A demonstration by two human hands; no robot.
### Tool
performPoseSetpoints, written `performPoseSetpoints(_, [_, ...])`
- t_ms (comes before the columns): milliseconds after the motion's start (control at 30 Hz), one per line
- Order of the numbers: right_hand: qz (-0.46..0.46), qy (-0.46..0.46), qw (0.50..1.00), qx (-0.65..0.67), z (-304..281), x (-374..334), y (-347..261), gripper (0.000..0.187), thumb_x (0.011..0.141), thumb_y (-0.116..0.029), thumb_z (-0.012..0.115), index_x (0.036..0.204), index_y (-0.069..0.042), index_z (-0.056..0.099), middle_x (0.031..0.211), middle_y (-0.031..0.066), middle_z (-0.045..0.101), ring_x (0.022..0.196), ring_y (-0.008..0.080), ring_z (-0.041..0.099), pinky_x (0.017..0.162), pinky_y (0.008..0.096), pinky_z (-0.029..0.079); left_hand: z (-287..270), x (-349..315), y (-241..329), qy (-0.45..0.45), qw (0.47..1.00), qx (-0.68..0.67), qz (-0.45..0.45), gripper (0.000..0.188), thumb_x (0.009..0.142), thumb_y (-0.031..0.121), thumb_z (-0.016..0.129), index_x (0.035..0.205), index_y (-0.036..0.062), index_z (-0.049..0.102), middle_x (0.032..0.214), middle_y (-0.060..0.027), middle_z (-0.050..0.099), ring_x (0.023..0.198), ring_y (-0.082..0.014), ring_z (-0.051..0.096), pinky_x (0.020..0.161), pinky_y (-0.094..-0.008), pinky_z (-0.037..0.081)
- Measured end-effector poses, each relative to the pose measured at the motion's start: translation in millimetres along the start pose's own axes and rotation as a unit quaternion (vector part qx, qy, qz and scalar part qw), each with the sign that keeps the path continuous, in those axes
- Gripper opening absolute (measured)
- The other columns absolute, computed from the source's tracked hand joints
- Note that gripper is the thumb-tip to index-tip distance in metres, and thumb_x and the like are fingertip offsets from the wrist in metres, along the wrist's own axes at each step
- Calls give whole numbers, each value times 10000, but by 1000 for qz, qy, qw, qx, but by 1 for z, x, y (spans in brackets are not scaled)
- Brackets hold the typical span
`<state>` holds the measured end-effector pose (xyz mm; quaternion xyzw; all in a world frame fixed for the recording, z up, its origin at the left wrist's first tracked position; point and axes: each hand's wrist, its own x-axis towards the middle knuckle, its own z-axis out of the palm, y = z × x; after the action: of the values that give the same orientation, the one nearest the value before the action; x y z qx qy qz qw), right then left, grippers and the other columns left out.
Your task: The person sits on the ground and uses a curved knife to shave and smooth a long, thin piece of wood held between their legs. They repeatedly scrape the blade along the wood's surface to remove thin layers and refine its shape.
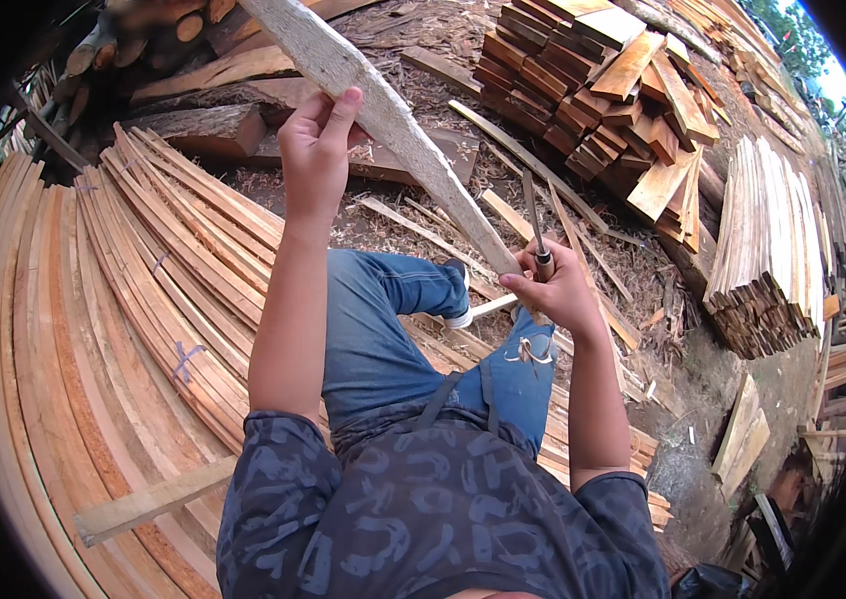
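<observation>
A long, pale, rough-surfaced wooden strip (408, 140) slants across the view, broad at the upper part and tapering to its lower right end. My left hand (321, 140) pinches its lower edge near the broad part, thumb raised along it. My right hand (561, 285) closes around the narrow end. A slim, dark-bladed hand tool (543, 262) with a brown handle also sits in the right hand, blade pointing up. Whether it is a file or a chisel I cannot tell. Curled shavings (531, 351) lie on my jeans below that hand.
Long sawn strips (53, 329), some tied in bundles, spread at left and under me. A loose batten (153, 499) lies across them. Stacked boards (563, 100) stand at the back, pale slats (768, 230) at right. Logs (133, 40) lie far left; offcuts (743, 439) litter the ground.
</observation>
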<state>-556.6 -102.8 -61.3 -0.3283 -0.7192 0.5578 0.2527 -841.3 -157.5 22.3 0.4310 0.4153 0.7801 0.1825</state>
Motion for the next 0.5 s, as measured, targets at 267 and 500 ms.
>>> performPoseSetpoints(267, [-25,216,940,-264,-45,3,25,279,760,-189,797,854,-11,604,660,124,588,533,227,513,542,344,430,-24,6,-71,-75,986,-96,-114,233,965,143,593,1155,9,605,1075,-47,652,982,-106,610,866,-281,502])
performPoseSetpoints(500, [-175,292,845,-413,-91,-12,38,196,654,35,736,770,-11,584,889,112,713,784,262,684,690,336,519,-44,-41,-53,-337,898,133,-252,311,859,108,685,1147,20,606,1079,-119,649,1037,-181,603,870,-326,495])
